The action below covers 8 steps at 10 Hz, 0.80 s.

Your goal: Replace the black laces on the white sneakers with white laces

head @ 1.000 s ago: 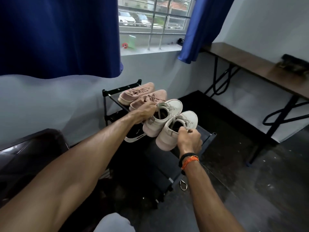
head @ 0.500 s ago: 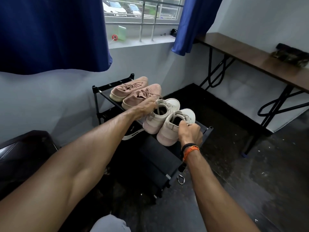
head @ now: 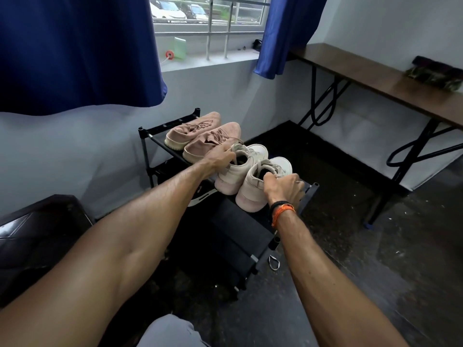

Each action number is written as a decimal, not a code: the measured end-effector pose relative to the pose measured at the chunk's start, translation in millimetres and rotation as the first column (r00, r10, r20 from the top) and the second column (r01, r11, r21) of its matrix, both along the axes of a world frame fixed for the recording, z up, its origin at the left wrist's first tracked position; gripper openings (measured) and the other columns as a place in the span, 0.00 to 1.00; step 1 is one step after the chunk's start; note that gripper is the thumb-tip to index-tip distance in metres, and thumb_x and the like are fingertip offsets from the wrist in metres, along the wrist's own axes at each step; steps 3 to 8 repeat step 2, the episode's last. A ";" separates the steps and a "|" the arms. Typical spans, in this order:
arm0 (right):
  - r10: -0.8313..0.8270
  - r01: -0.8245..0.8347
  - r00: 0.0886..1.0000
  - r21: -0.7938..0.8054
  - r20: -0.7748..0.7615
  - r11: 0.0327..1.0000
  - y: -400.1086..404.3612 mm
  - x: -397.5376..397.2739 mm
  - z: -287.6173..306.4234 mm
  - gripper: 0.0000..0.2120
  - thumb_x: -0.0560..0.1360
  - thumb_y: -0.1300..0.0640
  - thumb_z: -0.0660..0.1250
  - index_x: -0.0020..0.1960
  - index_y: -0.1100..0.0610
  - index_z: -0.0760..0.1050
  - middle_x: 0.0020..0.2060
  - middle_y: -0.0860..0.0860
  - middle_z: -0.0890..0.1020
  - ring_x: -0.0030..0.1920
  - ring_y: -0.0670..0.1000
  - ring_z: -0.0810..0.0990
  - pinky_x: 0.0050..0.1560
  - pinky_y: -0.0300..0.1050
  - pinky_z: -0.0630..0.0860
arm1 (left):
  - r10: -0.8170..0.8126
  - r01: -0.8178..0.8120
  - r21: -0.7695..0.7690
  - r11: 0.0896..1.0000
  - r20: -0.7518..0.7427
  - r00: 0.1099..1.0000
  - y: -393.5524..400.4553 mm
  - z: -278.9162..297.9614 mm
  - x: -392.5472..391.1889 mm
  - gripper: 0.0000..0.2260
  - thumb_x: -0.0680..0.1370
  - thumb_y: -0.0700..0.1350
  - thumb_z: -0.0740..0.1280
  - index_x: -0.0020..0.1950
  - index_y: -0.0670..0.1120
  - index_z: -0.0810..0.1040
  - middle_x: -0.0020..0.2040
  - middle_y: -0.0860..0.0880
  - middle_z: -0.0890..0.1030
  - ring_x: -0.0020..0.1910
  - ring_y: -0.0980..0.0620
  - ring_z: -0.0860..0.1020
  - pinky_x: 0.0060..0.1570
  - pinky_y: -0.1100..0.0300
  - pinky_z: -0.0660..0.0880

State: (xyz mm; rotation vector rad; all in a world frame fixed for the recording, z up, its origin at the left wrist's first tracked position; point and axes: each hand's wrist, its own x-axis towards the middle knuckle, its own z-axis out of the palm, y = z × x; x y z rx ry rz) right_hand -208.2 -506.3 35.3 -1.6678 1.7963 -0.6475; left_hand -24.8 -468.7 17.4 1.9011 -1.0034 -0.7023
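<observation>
From the head camera, the two off-white lace-up sneakers now sit with their soles on the top shelf of the black metal shoe rack [head: 160, 144], where a second ago both were held tilted just above it. The left sneaker [head: 240, 169] lies just right of the pair of dusty-pink knit sneakers [head: 203, 139] on the same shelf; the right sneaker [head: 260, 184] is touching it on its right, near the rack's right end. Both have pale laces threaded through their eyelets. The left hand [head: 216, 159] keeps its fingers curled around the collar and tongue of the left sneaker, and the right hand [head: 284, 187] keeps its fingers closed on the collar of the right sneaker. The right wrist carries a black and orange cord band [head: 281, 210]. The view has also dipped and swung since then, so the rack sits higher and more of the floor shows.

The rack stands on a dark speckled floor [head: 363, 271] against a pale grey wall. A black shoe with a white stripe [head: 200, 196] lies on the rack's lower shelf. Above the rack, a barred window [head: 213, 21] with a white sill is flanked by dark blue curtains [head: 75, 51]; a green translucent container [head: 180, 47] stands on the sill. To the right of the rack, a long brown wooden table on black metal legs [head: 375, 78] runs along the wall, with a dark patterned pouch [head: 436, 73] on it. Left of the rack sits a dark glossy seat [head: 32, 226].
</observation>
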 end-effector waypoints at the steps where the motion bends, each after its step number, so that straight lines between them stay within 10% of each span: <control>1: 0.042 -0.056 0.998 -0.282 -0.053 0.958 13.9 4.3 5.3 0.32 0.69 0.48 0.69 0.69 0.59 0.70 0.69 0.58 0.72 0.68 0.61 0.70 0.67 0.57 0.69 | 0.025 -0.026 -0.030 0.999 -0.005 1.000 14.0 8.1 -0.9 0.14 0.76 0.56 0.67 0.43 0.45 0.81 0.40 0.53 0.81 0.36 0.58 0.79 0.39 0.61 0.75; 2: 0.268 -0.255 0.962 -0.539 -0.055 0.803 34.2 24.8 11.1 0.27 0.67 0.53 0.68 0.65 0.58 0.75 0.64 0.57 0.76 0.65 0.60 0.71 0.67 0.55 0.69 | 0.147 -0.143 -0.133 0.981 0.023 0.989 33.4 9.4 3.6 0.09 0.77 0.48 0.68 0.39 0.48 0.73 0.37 0.54 0.74 0.35 0.57 0.71 0.41 0.58 0.70; 8: 0.268 -0.255 0.962 -0.539 -0.055 0.803 34.2 24.8 11.1 0.27 0.67 0.53 0.68 0.65 0.58 0.75 0.64 0.57 0.76 0.65 0.60 0.71 0.67 0.55 0.69 | 0.147 -0.143 -0.133 0.981 0.023 0.989 33.4 9.4 3.6 0.09 0.77 0.48 0.68 0.39 0.48 0.73 0.37 0.54 0.74 0.35 0.57 0.71 0.41 0.58 0.70</control>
